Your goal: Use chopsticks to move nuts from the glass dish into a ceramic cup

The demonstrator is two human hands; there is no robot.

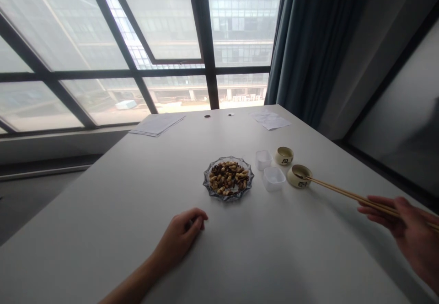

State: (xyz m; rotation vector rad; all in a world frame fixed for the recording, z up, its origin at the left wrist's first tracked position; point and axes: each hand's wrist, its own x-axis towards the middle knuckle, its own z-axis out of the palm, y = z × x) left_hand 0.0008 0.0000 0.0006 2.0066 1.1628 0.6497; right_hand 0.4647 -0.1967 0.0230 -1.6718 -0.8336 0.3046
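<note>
My right hand (pixel 404 226) grips a pair of wooden chopsticks (pixel 343 191) at the right edge of view. Their tips reach into the nearer cream cup with dark writing (pixel 299 183), where a small dark piece shows at the tips. My left hand (pixel 183 233) rests on the table with its fingers curled, apparently around nothing. Just beyond it stands a scalloped glass dish (pixel 208 189) of peanuts mixed with dark pieces (pixel 229 176). Between dish and cups are two small clear plastic containers, the nearer one (pixel 274 180) and the farther one (pixel 263 160).
A second cream cup (pixel 284 157) stands behind the first. Papers lie at the table's far left (pixel 157 125) and far right (pixel 270 119). Two small round discs or holes are near the far edge of the white table (pixel 137 194). Windows and a dark curtain (pixel 308 43) lie beyond.
</note>
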